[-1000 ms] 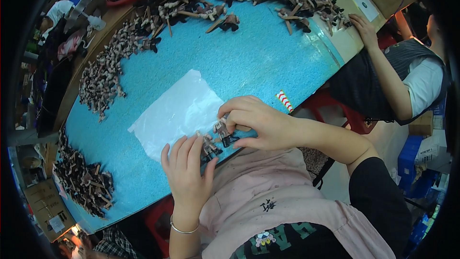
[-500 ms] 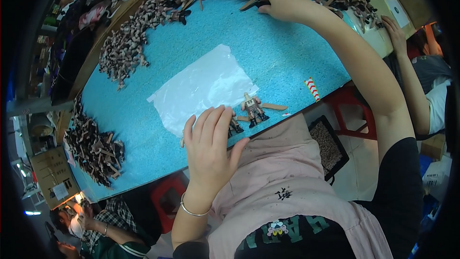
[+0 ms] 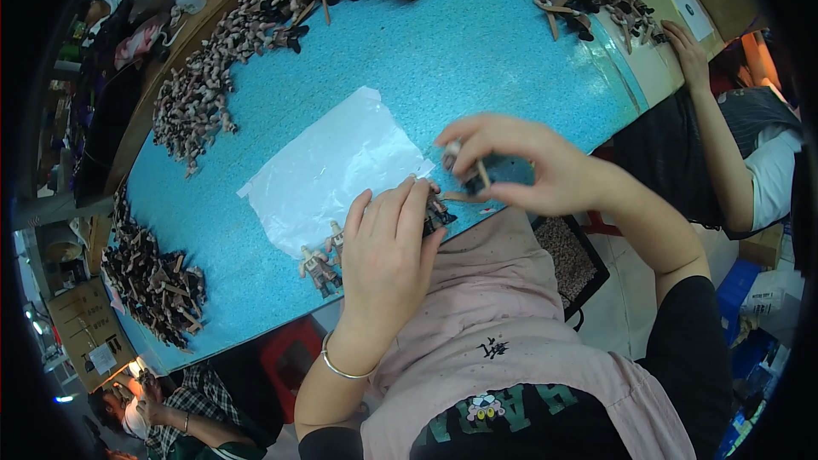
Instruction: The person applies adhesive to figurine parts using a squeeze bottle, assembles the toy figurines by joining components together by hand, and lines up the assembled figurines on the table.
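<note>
My right hand [image 3: 532,166] is raised over the near right of the blue tabletop, fingers curled round a small toy figure [image 3: 467,169] with pale and dark parts; motion blurs it. Near the table's front edge my left hand [image 3: 385,243] lies flat with fingers stretched out, partly covering a row of figures. To its left are a standing-pose figure [image 3: 319,273] and part of another; a dark-legged figure [image 3: 438,215] shows beside its fingertips. Beyond the hand lies a white plastic sheet [image 3: 332,170].
Piles of figure parts [image 3: 192,106] line the far edge, with another dark heap [image 3: 158,281] at the left. A co-worker's hand [image 3: 684,47] rests by the far right corner. A tray of brown bits [image 3: 567,260] stands below the table's front edge.
My right hand has come back from the far pile toward me, carrying a figure. My left hand has shifted right along the row, uncovering figures on its left. The view has moved slightly.
</note>
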A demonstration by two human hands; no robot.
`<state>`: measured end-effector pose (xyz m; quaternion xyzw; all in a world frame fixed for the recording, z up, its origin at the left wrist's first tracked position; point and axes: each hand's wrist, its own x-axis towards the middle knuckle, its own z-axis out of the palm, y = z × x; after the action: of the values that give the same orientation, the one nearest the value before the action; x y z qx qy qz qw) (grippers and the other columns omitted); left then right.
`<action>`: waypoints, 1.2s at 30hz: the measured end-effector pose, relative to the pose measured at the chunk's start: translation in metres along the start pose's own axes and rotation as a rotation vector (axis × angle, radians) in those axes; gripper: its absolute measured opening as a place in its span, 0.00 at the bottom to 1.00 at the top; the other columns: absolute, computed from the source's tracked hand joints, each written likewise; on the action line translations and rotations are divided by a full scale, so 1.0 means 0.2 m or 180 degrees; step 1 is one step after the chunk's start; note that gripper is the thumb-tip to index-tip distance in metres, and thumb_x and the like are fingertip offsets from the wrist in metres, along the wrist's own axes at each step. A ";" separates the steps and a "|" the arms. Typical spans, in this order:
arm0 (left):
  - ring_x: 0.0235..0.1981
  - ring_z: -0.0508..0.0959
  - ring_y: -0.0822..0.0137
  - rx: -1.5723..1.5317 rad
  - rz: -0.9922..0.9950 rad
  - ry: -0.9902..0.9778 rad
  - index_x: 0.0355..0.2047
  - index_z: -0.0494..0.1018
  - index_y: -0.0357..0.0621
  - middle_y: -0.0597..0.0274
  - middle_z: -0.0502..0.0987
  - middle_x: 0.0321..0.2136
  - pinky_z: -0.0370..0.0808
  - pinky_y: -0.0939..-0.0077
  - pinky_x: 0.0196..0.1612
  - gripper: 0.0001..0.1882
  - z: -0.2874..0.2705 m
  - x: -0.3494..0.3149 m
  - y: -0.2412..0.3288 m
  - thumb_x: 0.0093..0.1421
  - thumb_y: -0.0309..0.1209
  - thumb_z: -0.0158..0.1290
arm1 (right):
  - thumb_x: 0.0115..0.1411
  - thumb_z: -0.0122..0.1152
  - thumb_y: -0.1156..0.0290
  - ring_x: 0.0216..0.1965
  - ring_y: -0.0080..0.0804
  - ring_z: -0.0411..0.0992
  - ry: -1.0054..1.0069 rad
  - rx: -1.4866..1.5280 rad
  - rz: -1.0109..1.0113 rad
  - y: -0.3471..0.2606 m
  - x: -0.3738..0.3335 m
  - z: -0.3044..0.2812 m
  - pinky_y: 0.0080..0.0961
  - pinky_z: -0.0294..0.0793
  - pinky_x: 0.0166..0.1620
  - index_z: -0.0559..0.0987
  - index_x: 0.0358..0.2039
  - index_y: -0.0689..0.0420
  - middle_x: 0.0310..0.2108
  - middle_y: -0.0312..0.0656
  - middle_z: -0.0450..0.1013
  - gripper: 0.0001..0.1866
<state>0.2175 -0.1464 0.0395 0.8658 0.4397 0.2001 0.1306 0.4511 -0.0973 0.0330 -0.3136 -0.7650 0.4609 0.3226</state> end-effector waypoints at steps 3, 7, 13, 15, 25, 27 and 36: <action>0.47 0.73 0.54 -0.0137 -0.0047 0.0041 0.51 0.68 0.39 0.53 0.74 0.45 0.64 0.55 0.56 0.30 0.01 0.00 0.01 0.46 0.26 0.63 | 0.49 0.64 0.75 0.55 0.44 0.66 -0.0181 -0.0469 -0.0178 0.01 -0.04 0.06 0.39 0.57 0.58 0.75 0.40 0.53 0.53 0.44 0.70 0.16; 0.47 0.73 0.53 -0.0021 -0.0102 0.0071 0.51 0.69 0.38 0.53 0.73 0.46 0.64 0.54 0.56 0.30 0.00 -0.02 0.03 0.45 0.25 0.63 | 0.49 0.66 0.72 0.60 0.43 0.61 -0.0096 -0.0967 -0.0265 0.06 -0.07 0.05 0.45 0.54 0.59 0.76 0.40 0.53 0.53 0.44 0.70 0.16; 0.47 0.71 0.52 0.0081 -0.0220 -0.0035 0.50 0.68 0.36 0.50 0.70 0.47 0.65 0.56 0.53 0.30 -0.01 0.02 0.06 0.46 0.30 0.63 | 0.53 0.65 0.66 0.58 0.43 0.62 0.0261 -0.1239 -0.0291 0.06 -0.14 -0.10 0.43 0.56 0.59 0.77 0.40 0.54 0.53 0.44 0.68 0.14; 0.48 0.70 0.50 0.0113 -0.0174 0.0034 0.50 0.68 0.37 0.50 0.70 0.48 0.65 0.56 0.52 0.31 -0.01 0.04 0.08 0.45 0.28 0.64 | 0.53 0.64 0.67 0.54 0.43 0.65 0.0937 -0.1617 -0.0051 0.06 -0.13 -0.24 0.37 0.62 0.57 0.76 0.40 0.55 0.49 0.45 0.69 0.14; 0.50 0.70 0.50 0.0287 0.0225 -0.0129 0.53 0.66 0.35 0.46 0.69 0.50 0.63 0.54 0.56 0.30 0.08 0.13 0.16 0.49 0.29 0.61 | 0.50 0.66 0.72 0.42 0.45 0.69 0.1876 -0.2696 0.1501 0.25 -0.10 -0.61 0.35 0.69 0.44 0.71 0.35 0.60 0.38 0.48 0.70 0.15; 0.48 0.71 0.50 0.0252 0.0212 -0.0069 0.52 0.67 0.35 0.46 0.70 0.49 0.65 0.57 0.54 0.30 0.10 0.13 0.14 0.48 0.27 0.62 | 0.50 0.65 0.71 0.42 0.47 0.70 0.1424 -0.2731 0.1715 0.20 -0.10 -0.60 0.36 0.69 0.42 0.69 0.35 0.59 0.39 0.49 0.70 0.15; 0.45 0.73 0.51 -0.0132 0.0102 0.0104 0.51 0.69 0.37 0.48 0.73 0.46 0.70 0.62 0.49 0.29 0.11 0.15 0.13 0.46 0.23 0.62 | 0.55 0.61 0.68 0.44 0.28 0.67 0.1412 -0.1386 0.0685 0.05 -0.19 -0.46 0.27 0.68 0.46 0.69 0.51 0.55 0.44 0.38 0.68 0.23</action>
<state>0.2620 -0.1381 0.0374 0.8664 0.4236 0.2253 0.1381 0.5470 -0.0777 0.0505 -0.5469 -0.7191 0.2384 0.3562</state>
